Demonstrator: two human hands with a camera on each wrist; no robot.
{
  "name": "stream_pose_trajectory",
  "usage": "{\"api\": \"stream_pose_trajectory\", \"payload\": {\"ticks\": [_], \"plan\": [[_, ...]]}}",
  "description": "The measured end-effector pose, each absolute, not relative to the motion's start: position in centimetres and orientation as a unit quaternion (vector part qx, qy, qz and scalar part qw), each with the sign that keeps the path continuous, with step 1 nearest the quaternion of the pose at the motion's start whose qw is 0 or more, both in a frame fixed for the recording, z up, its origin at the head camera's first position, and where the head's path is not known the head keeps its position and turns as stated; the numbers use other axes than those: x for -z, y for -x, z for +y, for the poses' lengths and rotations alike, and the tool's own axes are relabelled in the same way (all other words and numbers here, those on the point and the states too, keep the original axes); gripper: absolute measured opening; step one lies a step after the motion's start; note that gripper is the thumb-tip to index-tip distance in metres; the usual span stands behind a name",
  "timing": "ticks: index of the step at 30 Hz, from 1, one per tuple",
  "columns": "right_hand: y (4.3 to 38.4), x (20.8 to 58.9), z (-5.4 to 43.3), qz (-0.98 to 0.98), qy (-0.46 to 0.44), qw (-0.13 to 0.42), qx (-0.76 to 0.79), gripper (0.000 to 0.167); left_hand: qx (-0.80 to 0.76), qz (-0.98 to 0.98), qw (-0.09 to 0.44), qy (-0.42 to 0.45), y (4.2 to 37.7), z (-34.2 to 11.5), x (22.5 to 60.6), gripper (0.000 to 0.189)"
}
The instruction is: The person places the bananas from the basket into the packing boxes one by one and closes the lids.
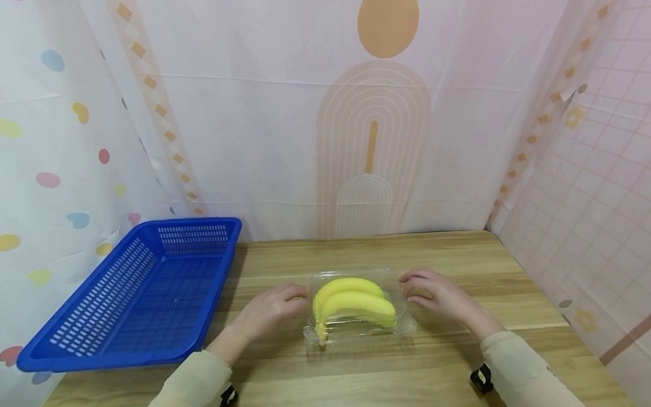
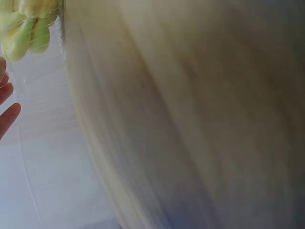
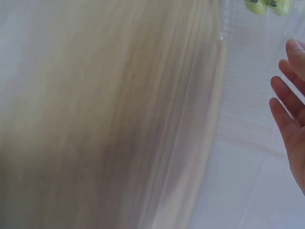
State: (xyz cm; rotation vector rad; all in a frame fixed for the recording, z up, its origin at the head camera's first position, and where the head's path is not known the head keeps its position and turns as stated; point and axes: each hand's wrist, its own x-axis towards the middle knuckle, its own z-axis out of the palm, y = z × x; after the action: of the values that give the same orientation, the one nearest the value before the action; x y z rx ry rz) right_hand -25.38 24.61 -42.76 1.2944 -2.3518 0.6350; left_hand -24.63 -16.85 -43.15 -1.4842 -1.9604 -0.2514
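Two yellow bananas lie side by side in a clear plastic pack on the wooden table. At the pack's left side is my left hand, its fingers loosely bent toward the edge. My right hand is at the right side, fingertips close to the plastic. Whether either hand touches the pack is hard to tell. Only a few fingers of the left hand show in the left wrist view, below the banana ends. The right wrist view has the right hand with fingers spread and relaxed.
A blue plastic basket with slotted walls stands on the left of the wooden table. Patterned curtains hang behind the table and along both sides. Dark wrist straps sit at the cuffs.
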Motion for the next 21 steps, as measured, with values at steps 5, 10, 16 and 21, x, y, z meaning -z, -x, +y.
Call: {"api": "stream_pose_trajectory", "payload": {"ticks": [5,10,16,21], "plan": [[24.7,42.6,24.7,-0.852,-0.43,0.186,-0.235,0.023,0.114,-0.761,0.311,0.558,24.2,-16.8,42.7,0.016],[24.1,42.6,24.6,-0.864,-0.397,0.176,-0.253,0.021,0.141,-0.777,0.302,0.534,23.5,-16.3,42.2,0.008],[23.4,42.3,24.1,-0.87,-0.368,0.184,-0.272,0.018,0.182,-0.789,0.313,0.497,22.8,-15.8,42.3,0.008],[22.8,42.2,23.8,-0.874,-0.344,0.189,-0.286,0.017,0.215,-0.807,0.303,0.458,22.0,-15.3,42.3,0.015]]}}
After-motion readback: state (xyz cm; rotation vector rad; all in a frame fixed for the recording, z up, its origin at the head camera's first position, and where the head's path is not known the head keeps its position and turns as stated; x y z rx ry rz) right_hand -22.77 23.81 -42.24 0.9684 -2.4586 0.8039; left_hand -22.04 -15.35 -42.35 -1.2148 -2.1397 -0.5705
